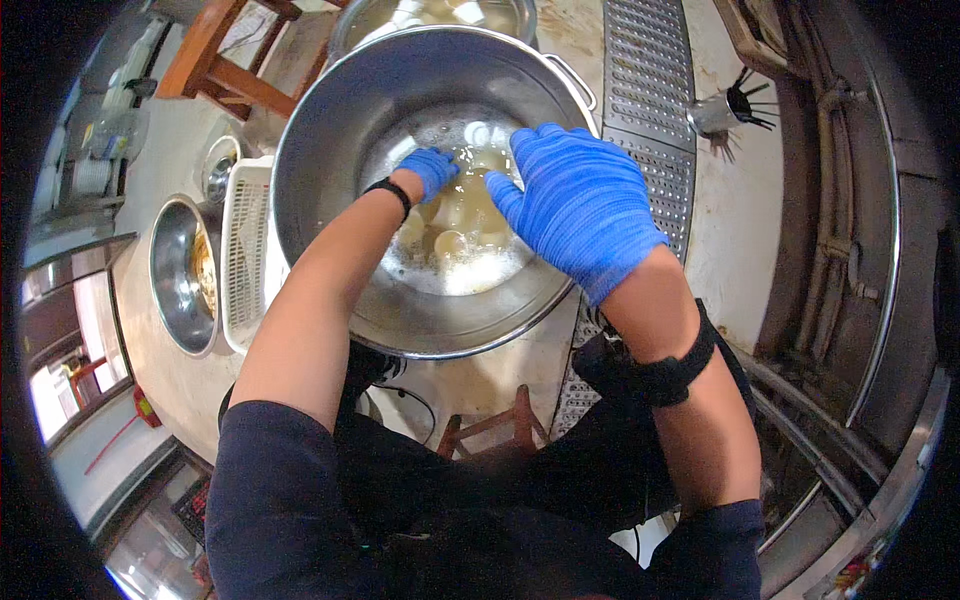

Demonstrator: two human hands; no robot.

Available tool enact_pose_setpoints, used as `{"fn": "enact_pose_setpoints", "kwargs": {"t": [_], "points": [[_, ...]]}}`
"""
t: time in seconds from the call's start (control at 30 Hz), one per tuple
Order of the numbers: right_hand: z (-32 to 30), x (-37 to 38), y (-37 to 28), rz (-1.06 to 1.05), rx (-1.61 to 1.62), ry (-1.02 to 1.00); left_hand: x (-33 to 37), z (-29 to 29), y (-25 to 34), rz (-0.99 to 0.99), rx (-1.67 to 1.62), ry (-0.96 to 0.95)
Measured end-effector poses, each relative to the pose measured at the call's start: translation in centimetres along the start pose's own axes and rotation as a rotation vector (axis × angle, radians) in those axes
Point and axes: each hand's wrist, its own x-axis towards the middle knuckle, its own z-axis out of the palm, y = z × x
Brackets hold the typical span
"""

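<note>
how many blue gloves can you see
2: the left blue glove, on the left hand inside the large metal pot; the right blue glove, on the right hand over the pot's right side.

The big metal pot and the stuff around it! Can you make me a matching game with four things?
1. Left hand
2. Right hand
3. Basket
4. Metal floor strip

A. White, left of the big pot
B. Dotted, right of the pot
C. Down in the pot
D. Nearer the camera, thumb spread

Pairs: 1-C, 2-D, 3-A, 4-B
</note>
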Motion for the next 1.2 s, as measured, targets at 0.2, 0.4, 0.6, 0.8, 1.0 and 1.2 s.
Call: {"fn": "enact_pose_setpoints", "kwargs": {"t": [0.2, 0.4, 0.6, 0.8, 1.0, 1.2], "points": [[-0.1, -2.8, 2.7, -0.042, 0.001, 0.133, 3.5, 2.7, 1.1, -0.114, 0.149, 0.061], [-0.2, -2.5, 1.0, -0.065, 0.022, 0.206, 2.5, 1.4, 1.9, -0.134, -0.088, -0.028], [-1.2, -2.7, 0.7, -0.06, 0.118, 0.188, -1.4, -1.6, 0.6, -0.335, -0.519, 0.041], [-1.9, -3.3, 0.2, -0.054, 0.124, 0.167, -4.8, -6.7, 1.3, -0.302, -0.788, 0.42], [0.6, -2.5, -1.3, -0.26, 0.156, 0.216, -11.7, -14.2, 4.3, -0.295, -0.951, 0.686], [1.3, -1.2, -4.4, -0.483, 0.39, 0.274, -19.7, -18.3, 7.8, -0.124, -0.984, 0.68]]}}
